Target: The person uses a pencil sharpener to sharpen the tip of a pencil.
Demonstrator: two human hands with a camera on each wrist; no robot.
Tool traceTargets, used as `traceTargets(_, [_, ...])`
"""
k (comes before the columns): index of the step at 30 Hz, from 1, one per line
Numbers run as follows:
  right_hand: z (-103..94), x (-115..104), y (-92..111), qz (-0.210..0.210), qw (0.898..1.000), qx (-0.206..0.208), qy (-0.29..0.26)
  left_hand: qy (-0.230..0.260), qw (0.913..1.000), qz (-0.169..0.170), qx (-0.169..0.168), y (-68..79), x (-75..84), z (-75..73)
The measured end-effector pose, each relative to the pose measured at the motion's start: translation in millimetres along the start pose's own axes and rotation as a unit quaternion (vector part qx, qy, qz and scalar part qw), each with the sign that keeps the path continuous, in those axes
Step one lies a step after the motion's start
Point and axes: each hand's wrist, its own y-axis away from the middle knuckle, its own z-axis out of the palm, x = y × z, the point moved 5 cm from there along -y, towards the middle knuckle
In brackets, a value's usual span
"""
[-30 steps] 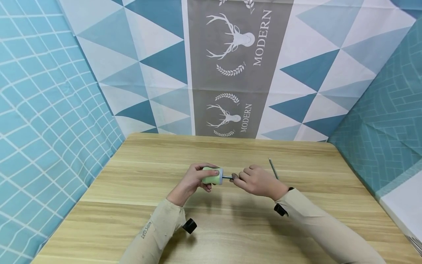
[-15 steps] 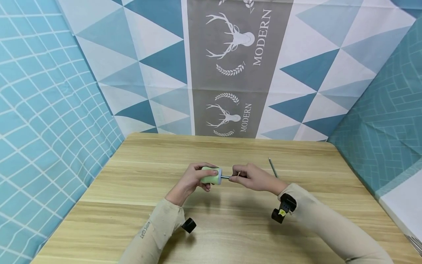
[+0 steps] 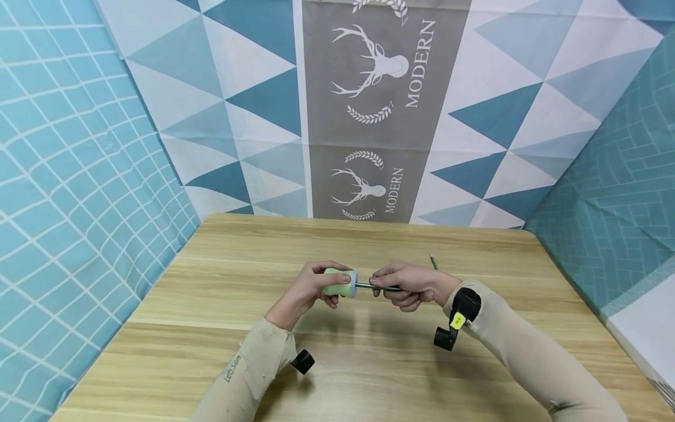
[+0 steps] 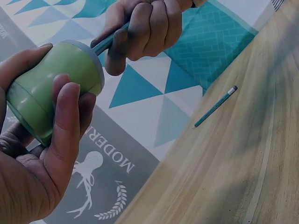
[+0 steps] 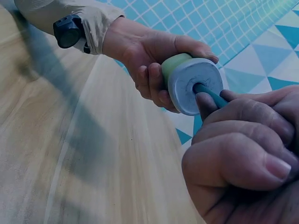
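Note:
My left hand (image 3: 308, 287) grips a light green pencil sharpener (image 3: 336, 283), its fingers and thumb wrapped round the body. A dark green pencil (image 3: 364, 285) enters the hole in the sharpener's pale grey end face (image 5: 187, 86). Its tip is hidden inside. With thumb and fingers, my right hand (image 3: 411, 284) pinches the pencil just outside that hole, and the other fingers curl into the palm. Both hands are raised over the wooden table, sharpener on the left, pencil running in from the right.
A second green pencil (image 4: 216, 107) lies on the wooden table (image 3: 211, 351), behind the right wrist in the head view. Patterned cloths hang at the back and both sides. A white object (image 3: 645, 328) stands at the right edge. Cameras are strapped to both wrists.
The right hand and wrist have rolled round the pencil's axis, and the fingers have changed their hold, so more pencil shows along the hand. The left hand with the sharpener has stayed nearly still.

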Motion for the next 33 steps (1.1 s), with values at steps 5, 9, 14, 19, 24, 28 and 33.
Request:
traceTargets(5, [2.4, -2.7, 2.4, -0.009, 1.0, -0.018, 0.006, 0.003, 1.0, 0.001, -0.006, 0.5, 0.9, 0.4])
traceTargets(9, [2.5, -5.6, 6.6, -0.024, 0.999, -0.036, 0.014, 0.0, 0.9999, 0.002, -0.011, 1.3, 2.8, -0.6])
traceTargets(14, [-4.8, -5.7, 18.0, -0.037, 0.999, -0.02, 0.024, 0.008, 0.9999, 0.01, 0.006, 2.8, 7.0, -8.1])
traceTargets(19, [-11.5, -3.5, 28.0, -0.045, 0.998, 0.006, 0.04, 0.019, 0.9998, 0.011, 0.001, 4.5, 10.7, -8.0])
traceTargets(24, [-13.3, -3.1, 31.4, -0.055, 0.996, 0.013, 0.063, 0.018, 0.9998, 0.011, 0.001, 4.0, 10.8, -7.0])
traceTargets(28, [-18.0, -0.7, 33.5, -0.066, 0.995, 0.025, 0.075, 0.02, 0.9997, 0.01, 0.005, 4.1, 10.4, -8.2])
traceTargets(33, [-33.6, 3.0, 39.0, -0.08, 0.988, 0.078, 0.104, 0.022, 0.9997, 0.01, 0.003, 3.5, 9.0, -10.0])
